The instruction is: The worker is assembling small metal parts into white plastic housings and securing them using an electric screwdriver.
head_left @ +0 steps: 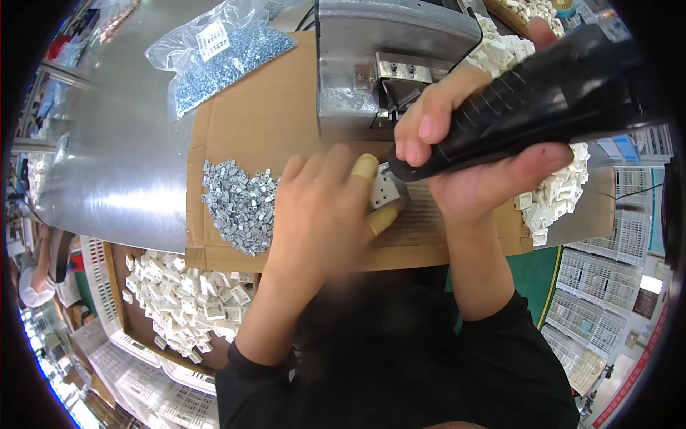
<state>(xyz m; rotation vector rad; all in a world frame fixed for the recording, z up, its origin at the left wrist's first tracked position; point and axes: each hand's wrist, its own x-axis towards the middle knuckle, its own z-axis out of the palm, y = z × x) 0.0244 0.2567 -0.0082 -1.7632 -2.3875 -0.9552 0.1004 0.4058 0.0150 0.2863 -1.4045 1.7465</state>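
My left hand (318,207) pinches a small white plastic block (384,191) with holes in it, between a thumb and forefinger wearing yellow finger cots. This hand is slightly smeared by motion. In my right hand (468,179) is a thick black handheld tool that looks like a power screwdriver (522,100), the fingers wrapped round its ribbed body. Its narrower end hangs over or right beside the block; the tip is hidden, so I cannot tell if they touch. Just left of my left hand lies a pile of small grey metal pieces (239,207).
A grey metal machine (400,36) stands on the cardboard sheet (257,129) behind my hands. A clear bag of small silvery parts (236,68) lies at the far left. White plastic blocks fill a crate (186,300) at lower left and form a heap (557,196) at right.
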